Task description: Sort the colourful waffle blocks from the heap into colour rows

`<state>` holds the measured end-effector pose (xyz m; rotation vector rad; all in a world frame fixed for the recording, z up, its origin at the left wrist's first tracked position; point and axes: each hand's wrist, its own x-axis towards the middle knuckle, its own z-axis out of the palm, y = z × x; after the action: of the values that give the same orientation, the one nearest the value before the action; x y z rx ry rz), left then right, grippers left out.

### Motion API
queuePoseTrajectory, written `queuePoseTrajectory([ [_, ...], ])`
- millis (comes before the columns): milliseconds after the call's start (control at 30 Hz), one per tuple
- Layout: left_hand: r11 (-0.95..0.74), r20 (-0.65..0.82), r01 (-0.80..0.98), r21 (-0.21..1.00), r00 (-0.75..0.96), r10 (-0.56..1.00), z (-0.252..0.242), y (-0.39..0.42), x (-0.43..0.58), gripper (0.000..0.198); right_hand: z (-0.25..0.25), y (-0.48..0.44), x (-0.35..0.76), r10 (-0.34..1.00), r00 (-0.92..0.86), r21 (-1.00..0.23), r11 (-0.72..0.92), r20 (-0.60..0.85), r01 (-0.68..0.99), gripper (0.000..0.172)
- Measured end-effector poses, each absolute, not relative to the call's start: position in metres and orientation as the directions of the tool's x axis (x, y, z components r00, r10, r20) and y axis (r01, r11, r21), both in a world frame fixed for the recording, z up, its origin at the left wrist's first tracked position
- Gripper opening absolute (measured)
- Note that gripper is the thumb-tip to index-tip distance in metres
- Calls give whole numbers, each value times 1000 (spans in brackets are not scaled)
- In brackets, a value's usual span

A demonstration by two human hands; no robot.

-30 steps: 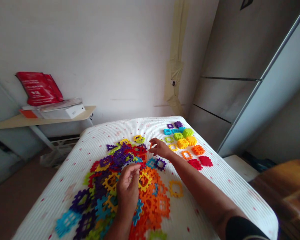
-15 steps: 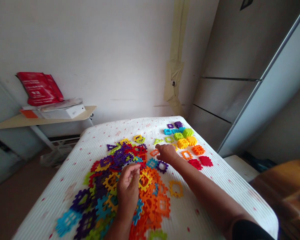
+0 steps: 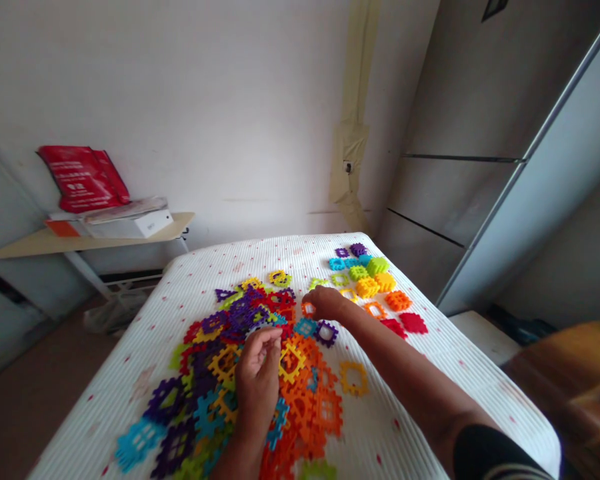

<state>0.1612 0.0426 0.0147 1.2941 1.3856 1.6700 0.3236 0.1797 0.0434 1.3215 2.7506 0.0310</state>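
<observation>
My right hand reaches over the far side of the pile, fingers bent down and closed on the edge of an orange interlocking square frame piece. Its fingertips are partly hidden. Over the middle of the pile, my left hand is held with fingers curled towards the thumb, and no piece shows in it. Beneath and around it lies a mixed heap of toothed plastic building pieces. Near it are a yellow piece, a purple square frame and a blue window piece.
Stacks sorted by colour stand at the right: purple, green, yellow, orange and red. They rest on a white ribbed bed cover. A shelf with a red bag stands left, a wardrobe right.
My right hand has moved slightly left and down onto the orange frame piece. My left hand has stayed in place over the heap. The view has shifted a little.
</observation>
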Motion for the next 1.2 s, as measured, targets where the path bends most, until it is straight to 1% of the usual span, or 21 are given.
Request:
queuePoseTrajectory([
  [133,-261,283,109,959,-348,894,13,43,161,21,45,178,322,787,-614,49,617,-64,786,51],
  [233,-262,279,97,960,-347,895,11,43,160,21,56,172,334,776,-630,-3,630,-4,776,57],
  [333,-260,281,107,960,-333,900,10,43,160,21,70,163,365,753,-655,-64,658,70,750,58],
  [400,-264,287,113,958,-325,901,10,43,161,20,78,156,391,755,-650,-71,655,84,752,57],
  [467,-269,291,111,957,-320,902,10,43,162,20,84,150,418,784,-617,-56,620,66,782,55],
  [600,-256,276,104,961,-312,909,11,43,164,21,83,140,453,857,-514,36,515,-32,856,52],
  [700,-240,261,104,965,-322,910,11,44,164,22,76,136,461,880,-466,83,473,-93,877,53],
  [933,-213,229,84,973,-324,918,9,44,162,24,67,140,461,893,-428,132,445,-139,886,52],
  [1100,-207,224,86,975,-324,919,10,43,162,25,66,142,460,887,-430,173,455,-167,873,52],
  [1200,-205,225,95,974,-328,917,11,42,162,26,66,141,460,887,-426,172,455,-179,874,51],
])
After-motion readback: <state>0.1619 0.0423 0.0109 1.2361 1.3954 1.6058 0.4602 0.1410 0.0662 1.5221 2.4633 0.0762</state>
